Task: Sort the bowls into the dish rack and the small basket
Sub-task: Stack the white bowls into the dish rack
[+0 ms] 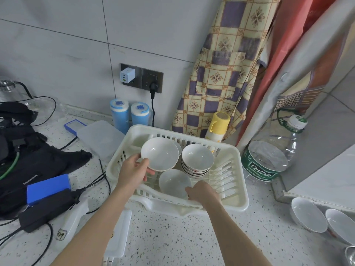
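A white slatted dish rack (233, 191) sits on the speckled counter. My left hand (134, 171) grips the rim of a white bowl (160, 153), tilted up over the rack's left side, with another bowl partly hidden behind it. My right hand (202, 192) holds the near edge of a second white bowl (173, 182) low in the rack's front. A stack of several white bowls (197, 160) stands in the rack's middle. Two more white bowls (309, 215) lean at the far right. Whether a small basket is in view is unclear.
A large water bottle (269, 152) stands right of the rack, a yellow-capped bottle (219, 124) and two blue containers (120, 115) behind it. A black bag (28, 160), blue box (47, 188), power adapter and cables crowd the left. A white plastic lid (119, 237) lies under my left forearm.
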`<state>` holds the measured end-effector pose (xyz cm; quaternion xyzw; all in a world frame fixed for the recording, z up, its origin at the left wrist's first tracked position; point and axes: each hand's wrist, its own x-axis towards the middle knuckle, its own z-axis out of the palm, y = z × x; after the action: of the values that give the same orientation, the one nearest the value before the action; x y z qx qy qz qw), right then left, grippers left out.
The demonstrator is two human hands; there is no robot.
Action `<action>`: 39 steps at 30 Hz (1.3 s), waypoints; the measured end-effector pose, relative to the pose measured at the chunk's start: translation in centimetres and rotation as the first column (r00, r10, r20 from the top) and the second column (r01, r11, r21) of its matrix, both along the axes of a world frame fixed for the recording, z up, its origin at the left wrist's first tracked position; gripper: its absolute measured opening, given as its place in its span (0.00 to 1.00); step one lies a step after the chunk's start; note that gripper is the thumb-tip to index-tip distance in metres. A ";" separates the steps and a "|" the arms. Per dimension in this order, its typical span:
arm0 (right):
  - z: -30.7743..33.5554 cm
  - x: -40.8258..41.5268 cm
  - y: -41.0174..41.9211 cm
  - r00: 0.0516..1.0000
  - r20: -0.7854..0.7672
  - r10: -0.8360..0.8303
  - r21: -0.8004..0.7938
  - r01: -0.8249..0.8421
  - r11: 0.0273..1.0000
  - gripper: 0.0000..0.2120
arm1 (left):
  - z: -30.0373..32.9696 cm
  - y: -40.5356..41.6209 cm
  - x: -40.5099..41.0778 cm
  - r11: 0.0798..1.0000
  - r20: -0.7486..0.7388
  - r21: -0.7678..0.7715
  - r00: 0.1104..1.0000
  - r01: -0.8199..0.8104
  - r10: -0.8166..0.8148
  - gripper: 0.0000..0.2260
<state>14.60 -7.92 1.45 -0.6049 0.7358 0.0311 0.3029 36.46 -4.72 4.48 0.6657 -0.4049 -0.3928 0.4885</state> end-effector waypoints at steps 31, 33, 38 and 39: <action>2.8 -0.2 2.1 0.925 0.375 -0.056 -0.237 0.154 0.959 0.21 | 0.7 -0.7 0.4 0.870 0.151 0.328 0.889 0.367 -0.432 0.07; 2.7 -0.3 2.1 0.937 0.350 -0.007 -0.226 0.092 0.970 0.19 | 0.4 -1.0 0.0 0.840 0.200 0.391 0.856 0.377 -0.477 0.07; 2.3 -0.3 2.2 0.963 0.269 -0.018 -0.229 0.082 0.970 0.14 | -0.1 -1.9 -0.3 0.774 0.236 0.484 0.791 0.407 -0.564 0.05; 2.2 -0.3 2.1 0.963 0.267 -0.029 -0.234 0.094 0.968 0.13 | -0.2 -2.0 -0.4 0.763 0.248 0.496 0.774 0.414 -0.582 0.05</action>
<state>14.29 -5.80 3.66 -0.6131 0.7061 -0.1493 0.3213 36.08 -6.74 4.31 0.6822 -0.5659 -0.4470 0.1209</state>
